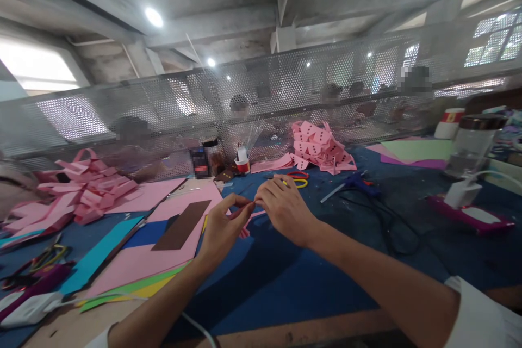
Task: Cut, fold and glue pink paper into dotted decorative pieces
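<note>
In the middle of the head view my left hand (224,223) is closed in a pinch, thumb and forefinger together. My right hand (285,209) meets it fingertip to fingertip, its fingers curled and pressed together. A narrow pink strip (245,230), paper or foam sheet, shows just below the joined fingertips; most of it is hidden behind the hands. Just beyond my right hand lie scissors with red and yellow handles (300,182). To the left of my left hand, a dark brown sheet (183,225) rests on larger pink sheets (153,258).
Piles of folded pink strips stand at left (87,187) and at the back (318,147). A blue glue gun (361,184) with its cable lies right, near a purple power strip (468,215) and a clear jar (473,144). A perforated metal screen (269,92) borders the table, people behind it.
</note>
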{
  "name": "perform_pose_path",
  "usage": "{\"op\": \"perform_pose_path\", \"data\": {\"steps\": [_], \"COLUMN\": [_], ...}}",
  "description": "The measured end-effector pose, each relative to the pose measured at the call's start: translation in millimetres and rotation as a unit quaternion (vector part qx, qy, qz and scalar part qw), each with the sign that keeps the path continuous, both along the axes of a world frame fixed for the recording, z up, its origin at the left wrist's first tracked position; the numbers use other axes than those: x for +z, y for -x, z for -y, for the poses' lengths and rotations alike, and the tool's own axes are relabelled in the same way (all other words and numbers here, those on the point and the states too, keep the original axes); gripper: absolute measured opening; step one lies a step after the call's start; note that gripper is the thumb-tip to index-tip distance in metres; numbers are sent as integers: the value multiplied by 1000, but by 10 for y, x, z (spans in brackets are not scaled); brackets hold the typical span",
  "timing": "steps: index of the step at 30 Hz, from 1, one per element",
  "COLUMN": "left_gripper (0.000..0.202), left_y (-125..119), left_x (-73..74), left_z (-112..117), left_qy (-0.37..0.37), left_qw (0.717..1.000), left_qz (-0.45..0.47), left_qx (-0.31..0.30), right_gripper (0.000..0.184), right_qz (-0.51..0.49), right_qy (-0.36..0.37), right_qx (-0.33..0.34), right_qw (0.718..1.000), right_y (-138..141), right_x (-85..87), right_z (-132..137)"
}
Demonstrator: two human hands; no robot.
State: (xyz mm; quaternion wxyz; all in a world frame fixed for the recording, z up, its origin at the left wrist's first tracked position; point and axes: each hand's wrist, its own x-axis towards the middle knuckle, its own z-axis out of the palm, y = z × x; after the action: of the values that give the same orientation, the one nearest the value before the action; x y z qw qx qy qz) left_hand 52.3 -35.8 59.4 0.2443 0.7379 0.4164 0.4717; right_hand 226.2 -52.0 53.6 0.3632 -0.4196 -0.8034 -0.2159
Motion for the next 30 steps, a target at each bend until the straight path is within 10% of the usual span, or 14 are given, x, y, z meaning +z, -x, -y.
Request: {"op": "perform_pose_path", "data": {"steps": [30], "left_gripper": [18], "left_y": [7], "left_x": [39], "left_z": [29], "left_qy": [13], "left_qw": [999], "left_qz": [-2], "left_qx": [-33], "right_gripper": [15], "right_qz": [-81], "right_qy": [58], "right_qx": [68], "right_qw": [993], "right_y": [-2], "right_x": [-58], "right_z": [-81]}}
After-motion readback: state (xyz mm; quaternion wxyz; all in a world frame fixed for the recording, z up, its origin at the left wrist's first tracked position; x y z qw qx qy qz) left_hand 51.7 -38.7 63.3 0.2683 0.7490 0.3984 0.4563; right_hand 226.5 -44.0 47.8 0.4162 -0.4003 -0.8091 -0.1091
